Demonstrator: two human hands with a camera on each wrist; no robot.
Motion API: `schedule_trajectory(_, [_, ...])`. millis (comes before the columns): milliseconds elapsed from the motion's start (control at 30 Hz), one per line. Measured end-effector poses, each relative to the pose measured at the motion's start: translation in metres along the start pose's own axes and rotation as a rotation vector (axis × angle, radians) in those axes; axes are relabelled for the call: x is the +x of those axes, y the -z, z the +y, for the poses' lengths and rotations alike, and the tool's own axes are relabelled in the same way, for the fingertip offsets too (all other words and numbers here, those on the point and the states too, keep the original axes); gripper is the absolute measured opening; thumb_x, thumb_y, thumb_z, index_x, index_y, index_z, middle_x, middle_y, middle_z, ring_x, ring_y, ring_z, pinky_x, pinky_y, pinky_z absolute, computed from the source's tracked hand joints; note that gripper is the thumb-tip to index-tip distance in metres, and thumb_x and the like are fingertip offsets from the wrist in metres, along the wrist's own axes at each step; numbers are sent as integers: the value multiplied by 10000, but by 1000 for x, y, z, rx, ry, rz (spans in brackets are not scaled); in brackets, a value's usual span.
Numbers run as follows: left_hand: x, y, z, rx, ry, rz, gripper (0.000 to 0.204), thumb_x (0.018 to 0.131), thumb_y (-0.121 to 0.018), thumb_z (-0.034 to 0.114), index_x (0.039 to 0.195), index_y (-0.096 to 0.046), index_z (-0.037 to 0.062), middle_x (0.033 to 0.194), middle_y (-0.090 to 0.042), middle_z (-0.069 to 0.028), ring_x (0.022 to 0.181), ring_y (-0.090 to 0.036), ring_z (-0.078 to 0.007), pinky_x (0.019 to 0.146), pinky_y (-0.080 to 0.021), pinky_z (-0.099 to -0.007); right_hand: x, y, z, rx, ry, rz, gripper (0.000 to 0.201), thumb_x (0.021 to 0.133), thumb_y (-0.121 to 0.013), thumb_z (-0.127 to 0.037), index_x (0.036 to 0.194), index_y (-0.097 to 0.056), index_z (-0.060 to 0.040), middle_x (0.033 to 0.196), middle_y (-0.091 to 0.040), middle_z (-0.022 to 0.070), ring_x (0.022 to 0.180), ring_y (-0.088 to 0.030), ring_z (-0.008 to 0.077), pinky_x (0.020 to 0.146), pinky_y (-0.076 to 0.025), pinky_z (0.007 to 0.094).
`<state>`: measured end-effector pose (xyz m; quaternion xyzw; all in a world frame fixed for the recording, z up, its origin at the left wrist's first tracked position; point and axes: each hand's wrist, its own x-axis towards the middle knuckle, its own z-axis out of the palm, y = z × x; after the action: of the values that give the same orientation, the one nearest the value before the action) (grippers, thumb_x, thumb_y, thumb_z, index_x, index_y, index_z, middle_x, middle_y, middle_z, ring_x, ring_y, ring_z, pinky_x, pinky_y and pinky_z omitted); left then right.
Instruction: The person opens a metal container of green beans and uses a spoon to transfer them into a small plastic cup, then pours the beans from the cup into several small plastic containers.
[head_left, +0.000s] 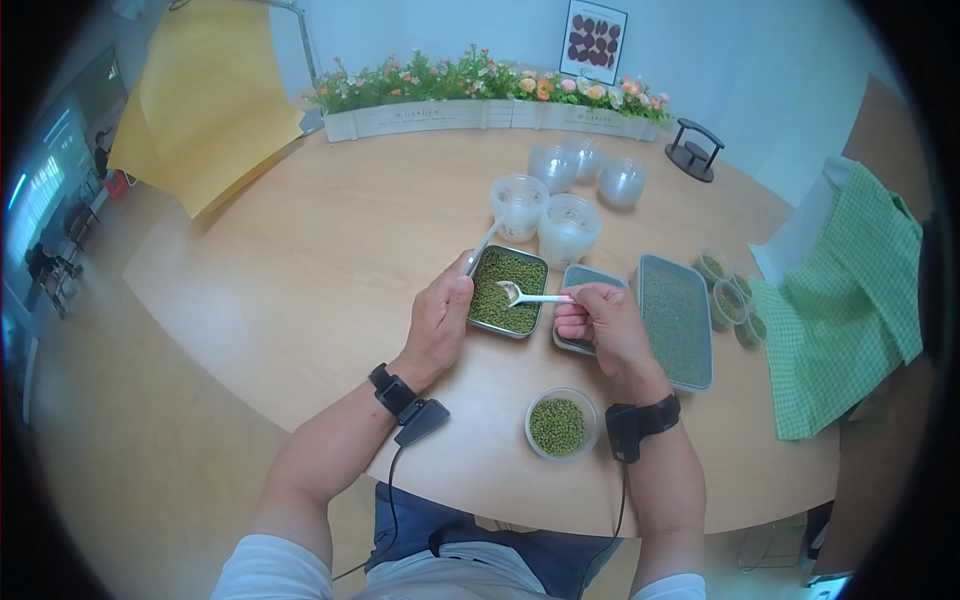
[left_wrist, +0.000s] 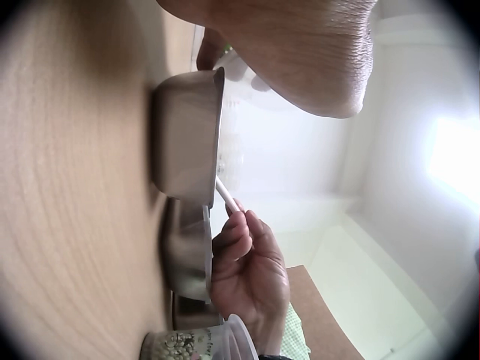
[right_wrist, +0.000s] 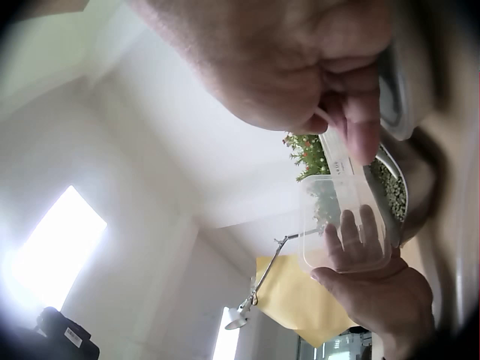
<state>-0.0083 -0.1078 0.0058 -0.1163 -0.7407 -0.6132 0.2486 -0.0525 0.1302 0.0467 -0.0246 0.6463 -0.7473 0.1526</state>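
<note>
My right hand [head_left: 608, 325] pinches the handle of a white spoon [head_left: 540, 298], its bowl down at the green beans [head_left: 495, 270] in a rectangular metal tin [left_wrist: 184, 142]. At the tin's left side, my left hand [head_left: 440, 320] holds a clear rectangular plastic lid [right_wrist: 322, 199] on edge, tilted up. Its fingers show through the lid in the right wrist view, with the thumb at the lid's edge. A lidded container [head_left: 597, 277] stands partly hidden behind my right hand. Nearer me is a round clear tub [head_left: 592, 440] of green beans.
Clear round cups [head_left: 570, 228] stand behind the tin, with more farther back. To the right are a large lidded container [head_left: 677, 320], several small cups [head_left: 730, 300] and a green checked cloth [head_left: 840, 300]. Flower planters [head_left: 420, 120] line the back; yellow paper [head_left: 210, 110] hangs at left.
</note>
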Motion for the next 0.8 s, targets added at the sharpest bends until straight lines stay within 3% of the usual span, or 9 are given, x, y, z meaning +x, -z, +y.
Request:
schedule_trajectory(567, [0,1,-5,2,-11,-13,616,1088,-389,479,1435,-514,-13,1195,-676,-177,1107,-618,-217,987,-454,-319,6,34,-11,385,-57,-48,229,1011,-553,-84,1066,-653,115,832,-728,158,671,-728,170,635,-645,252])
schedule_trajectory(800, [0,0,-1,35,-44,-15,571,1084,-434,429,1427,-522,-19,1203,-674,-182,1108,-626,-218,978,-462,-318,-2,51,-32,482,-24,-99,239,983,-578,-93,1020,-673,122,752,-730,161,597,-721,177,555,-630,248])
